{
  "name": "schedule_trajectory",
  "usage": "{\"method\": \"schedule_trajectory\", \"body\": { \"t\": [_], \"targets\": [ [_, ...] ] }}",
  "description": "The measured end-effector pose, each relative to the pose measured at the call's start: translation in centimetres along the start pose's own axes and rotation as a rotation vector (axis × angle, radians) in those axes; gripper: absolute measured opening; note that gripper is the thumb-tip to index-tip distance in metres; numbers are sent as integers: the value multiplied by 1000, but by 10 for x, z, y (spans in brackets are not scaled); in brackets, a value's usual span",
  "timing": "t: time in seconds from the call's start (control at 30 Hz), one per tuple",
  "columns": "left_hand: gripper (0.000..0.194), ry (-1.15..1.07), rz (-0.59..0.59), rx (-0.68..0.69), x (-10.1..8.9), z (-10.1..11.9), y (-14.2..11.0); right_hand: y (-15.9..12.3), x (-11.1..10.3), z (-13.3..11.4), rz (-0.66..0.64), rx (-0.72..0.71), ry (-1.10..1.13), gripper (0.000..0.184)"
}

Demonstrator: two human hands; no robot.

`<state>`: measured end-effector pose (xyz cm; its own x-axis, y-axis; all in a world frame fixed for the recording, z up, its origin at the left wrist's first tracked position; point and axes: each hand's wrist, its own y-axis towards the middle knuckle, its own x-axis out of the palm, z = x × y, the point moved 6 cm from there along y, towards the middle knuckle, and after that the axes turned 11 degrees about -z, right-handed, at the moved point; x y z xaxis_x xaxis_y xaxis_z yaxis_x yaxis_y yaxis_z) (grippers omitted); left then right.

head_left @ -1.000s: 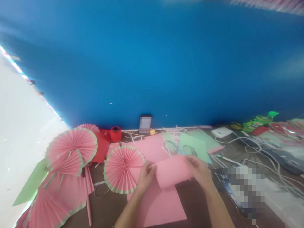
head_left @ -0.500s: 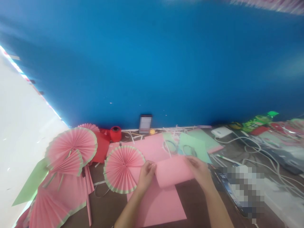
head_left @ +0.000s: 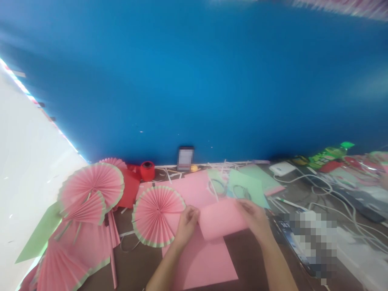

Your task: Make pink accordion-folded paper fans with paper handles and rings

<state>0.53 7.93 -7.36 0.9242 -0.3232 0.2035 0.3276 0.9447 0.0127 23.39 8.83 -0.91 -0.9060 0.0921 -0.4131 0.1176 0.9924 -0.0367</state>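
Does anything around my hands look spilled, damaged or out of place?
Nothing looks spilled or clearly damaged. Just untidy: the white cable lies in loose loops at the right, and thin pale strips are strewn along the foot of the blue wall. The pink sheet in your left hand and right hand seems fine.

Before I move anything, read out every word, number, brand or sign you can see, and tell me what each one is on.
"14" on the phone, blurred; whatever follows it cannot be made out.
Bright green item at the back right: markings too small and blurred to read.
Small upright object by the blue wall: pixelated, unreadable.
Pink sheet: no writing visible.
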Motion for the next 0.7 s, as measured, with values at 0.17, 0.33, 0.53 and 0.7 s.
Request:
{"method": "schedule_trajectory", "body": {
  "t": [0.17, 0.33, 0.53, 0.7],
  "targets": [
    [38, -13, -31, 11, 3, 3, -1, 1, -6, -5, 22, -44, -62, 24],
    [41, 88, -89, 3, 5, 8, -1, 4, -4, -7, -6, -67, -111, 25],
    [39, 183, 58, 19, -9, 12, -4, 7, 9, 7, -105, 30, 24, 32],
    [37, 207, 66, 32, -10, 13, -4, 2, 11, 15, -153, 79, 61, 35]
  ]
}}
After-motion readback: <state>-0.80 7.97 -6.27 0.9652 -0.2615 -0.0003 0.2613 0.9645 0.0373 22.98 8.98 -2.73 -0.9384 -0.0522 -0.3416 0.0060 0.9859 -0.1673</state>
